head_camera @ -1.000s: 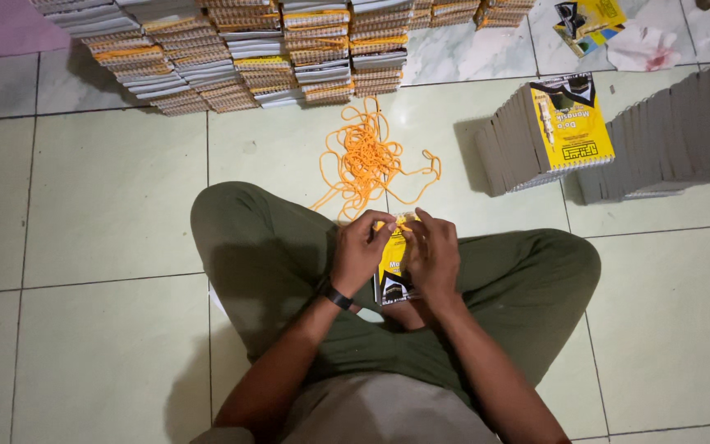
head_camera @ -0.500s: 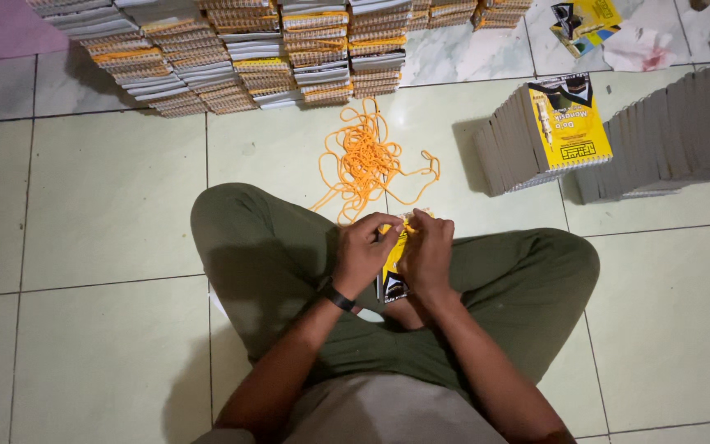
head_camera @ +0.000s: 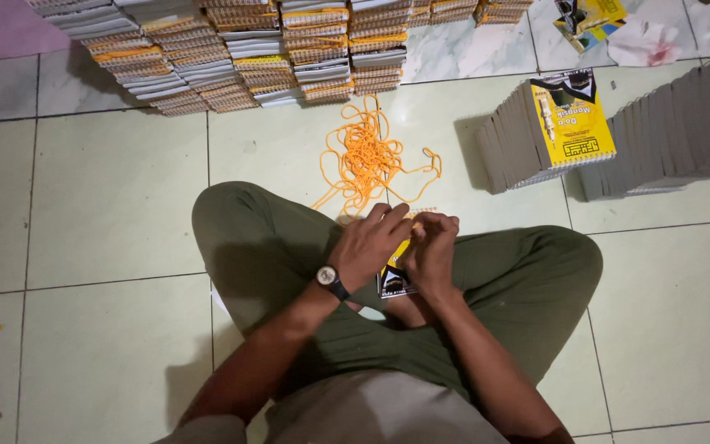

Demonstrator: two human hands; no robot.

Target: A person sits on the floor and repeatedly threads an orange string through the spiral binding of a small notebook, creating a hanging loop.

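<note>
I sit cross-legged on a tiled floor in green trousers. My left hand (head_camera: 374,242), with a dark wristwatch on its wrist, and my right hand (head_camera: 432,251) are together over my lap, both gripping a small yellow and black booklet (head_camera: 394,276). Most of the booklet is hidden by my fingers. A tangle of orange string (head_camera: 369,160) lies on the floor just beyond my hands, one strand running toward them.
Rows of stacked spiral-bound booklets (head_camera: 232,49) line the far side. A leaning row of yellow-covered booklets (head_camera: 552,127) stands at the right, with a grey stack (head_camera: 684,123) beside it. Crumpled paper (head_camera: 643,41) lies at the top right.
My hands have closed more tightly over the booklet, so less of its yellow cover shows. The view has shifted slightly.
</note>
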